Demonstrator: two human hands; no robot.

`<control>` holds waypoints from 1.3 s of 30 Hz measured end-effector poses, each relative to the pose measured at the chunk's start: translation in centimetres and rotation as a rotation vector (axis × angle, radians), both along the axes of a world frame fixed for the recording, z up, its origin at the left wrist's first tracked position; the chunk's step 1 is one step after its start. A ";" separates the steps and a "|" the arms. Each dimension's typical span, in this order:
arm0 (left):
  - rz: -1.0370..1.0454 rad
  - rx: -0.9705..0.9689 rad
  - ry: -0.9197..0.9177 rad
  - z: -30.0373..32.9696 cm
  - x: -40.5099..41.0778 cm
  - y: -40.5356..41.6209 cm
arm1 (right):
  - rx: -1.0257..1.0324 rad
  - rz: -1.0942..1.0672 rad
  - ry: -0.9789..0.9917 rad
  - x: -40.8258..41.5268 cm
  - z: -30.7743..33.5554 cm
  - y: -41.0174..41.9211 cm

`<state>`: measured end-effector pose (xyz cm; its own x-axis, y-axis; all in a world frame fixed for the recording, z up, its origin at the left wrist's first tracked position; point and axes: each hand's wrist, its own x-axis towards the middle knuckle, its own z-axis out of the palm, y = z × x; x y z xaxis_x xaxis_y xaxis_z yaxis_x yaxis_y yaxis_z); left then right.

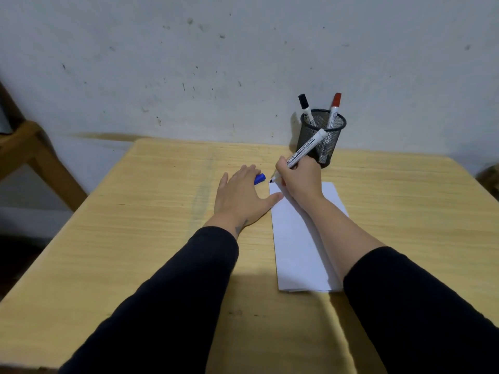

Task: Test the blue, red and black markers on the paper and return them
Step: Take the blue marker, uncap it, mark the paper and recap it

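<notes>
My right hand (301,176) grips an uncapped white marker (305,152), its tip at the far left corner of the white paper (297,238). My left hand (240,195) lies flat on the table, fingers spread, thumb touching the paper's left edge. The blue cap (260,178) lies on the table just beyond my left fingers. A black mesh pen holder (322,139) stands at the back by the wall. In it stand a black-capped marker (306,109) and a red-capped marker (334,109).
The wooden table (135,238) stands against a scuffed white wall (189,63). A wooden chair frame (32,152) is off the table's left side. The paper lies lengthwise under my right forearm.
</notes>
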<state>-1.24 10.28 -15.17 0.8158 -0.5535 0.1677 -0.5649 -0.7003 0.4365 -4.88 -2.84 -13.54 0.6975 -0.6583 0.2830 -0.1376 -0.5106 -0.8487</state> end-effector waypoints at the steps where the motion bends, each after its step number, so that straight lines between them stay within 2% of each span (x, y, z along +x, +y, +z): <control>1: 0.001 0.003 0.004 -0.1 -0.1 0.0 | -0.014 0.001 0.012 0.0 -0.1 0.0; 13: 0.006 0.012 0.014 -0.2 -0.1 0.0 | 0.024 -0.014 0.055 -0.2 0.0 0.1; 15: 0.008 -0.009 0.030 0.0 -0.3 0.0 | 0.141 -0.047 0.011 -0.4 0.4 0.0; 19: 0.050 -0.175 0.045 0.6 -0.3 0.1 | 0.571 -0.016 -0.161 -1.1 2.4 -0.3; 23: 0.101 -0.142 -0.021 1.5 0.0 0.2 | 0.663 0.125 -0.094 -1.8 4.4 -1.0; 24: 0.117 -0.183 -0.011 1.8 0.1 0.0 | 0.684 0.142 -0.089 -2.1 4.6 -1.2; 26: 0.124 -0.418 0.108 3.0 -0.1 -0.5 | 0.725 0.159 -0.134 -2.8 5.0 -1.8; 29: 0.028 -0.661 0.201 5.2 -0.6 -1.5 | 0.764 0.197 -0.237 -4.2 5.8 -2.6; 33: -0.038 -0.720 0.219 7.2 -1.2 -2.6 | 0.801 0.186 -0.308 -5.7 7.2 -3.0; 39: -0.139 -0.694 0.239 8.4 -2.2 -3.5 | 0.752 0.215 -0.277 -7.0 8.4 -3.0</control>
